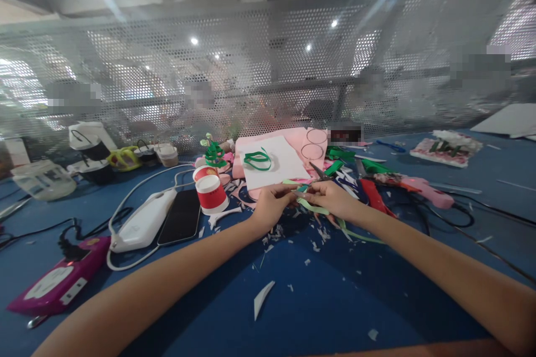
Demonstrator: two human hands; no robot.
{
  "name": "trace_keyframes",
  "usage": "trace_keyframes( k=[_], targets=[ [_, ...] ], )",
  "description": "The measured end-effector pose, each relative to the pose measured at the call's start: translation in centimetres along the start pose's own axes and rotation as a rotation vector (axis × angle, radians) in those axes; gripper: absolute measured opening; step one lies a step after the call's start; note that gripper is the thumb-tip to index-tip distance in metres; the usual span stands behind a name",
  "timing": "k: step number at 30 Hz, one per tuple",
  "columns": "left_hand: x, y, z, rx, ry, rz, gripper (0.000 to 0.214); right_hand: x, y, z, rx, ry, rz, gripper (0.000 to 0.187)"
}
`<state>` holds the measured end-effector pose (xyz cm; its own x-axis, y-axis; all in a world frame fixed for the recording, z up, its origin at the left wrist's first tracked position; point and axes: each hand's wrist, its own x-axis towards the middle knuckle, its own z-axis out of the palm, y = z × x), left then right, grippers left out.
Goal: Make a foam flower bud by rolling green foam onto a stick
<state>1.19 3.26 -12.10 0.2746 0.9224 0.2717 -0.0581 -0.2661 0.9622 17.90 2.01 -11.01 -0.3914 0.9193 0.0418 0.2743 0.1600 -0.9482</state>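
Observation:
Over the middle of the blue table, my left hand (271, 207) and my right hand (338, 200) meet with their fingers pinched together. Between them is a light green strip (315, 208), whose tail hangs to the right below my right hand. A small teal piece (301, 189) shows at the fingertips; its exact shape is hard to see. Just behind the hands lies a white sheet (278, 174) with loops of dark green strip (257, 160) on it. Dark scissor blades (319, 171) point toward my right hand. White scraps (320, 237) are scattered below the hands.
Left of my hands stand red-and-white paper cups (211, 196), a black phone (181, 217), a white power bank (144, 220) with cable and a purple power strip (62, 281). To the right lie red strips (377, 198) and a corded pink glue gun (427, 190). A perforated metal screen (259, 77) rises behind.

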Motion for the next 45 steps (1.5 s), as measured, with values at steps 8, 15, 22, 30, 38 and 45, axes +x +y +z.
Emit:
trace_keyframes(
  k=[8, 15, 22, 30, 38, 45],
  targets=[
    [0.3, -0.2, -0.1, -0.08, 0.016, 0.004, 0.025, 0.0, -0.3, 0.1, -0.008, -0.01, -0.005, 0.033],
    [0.3, 0.0, -0.1, -0.129, 0.026, 0.0, 0.024, -0.5, -1.2, -0.1, 0.03, -0.068, 0.0, 0.023],
    [0.2, 0.2, -0.2, -0.144, 0.029, -0.013, 0.025, -0.3, -1.1, -0.2, 0.047, -0.087, 0.014, 0.021],
    [0.3, -0.4, -0.4, -0.253, 0.055, -0.035, 0.035, -0.3, -0.8, -0.4, 0.061, -0.094, 0.026, 0.021],
    [0.1, 0.1, -0.4, -0.261, 0.058, -0.058, 0.033, -0.4, -0.7, -0.5, 0.067, -0.096, 0.033, 0.021],
    [0.1, 0.3, -0.2, -0.135, 0.001, 0.011, 0.027, -0.2, -0.7, -0.5, 0.064, -0.096, 0.011, 0.021]
  ],
)
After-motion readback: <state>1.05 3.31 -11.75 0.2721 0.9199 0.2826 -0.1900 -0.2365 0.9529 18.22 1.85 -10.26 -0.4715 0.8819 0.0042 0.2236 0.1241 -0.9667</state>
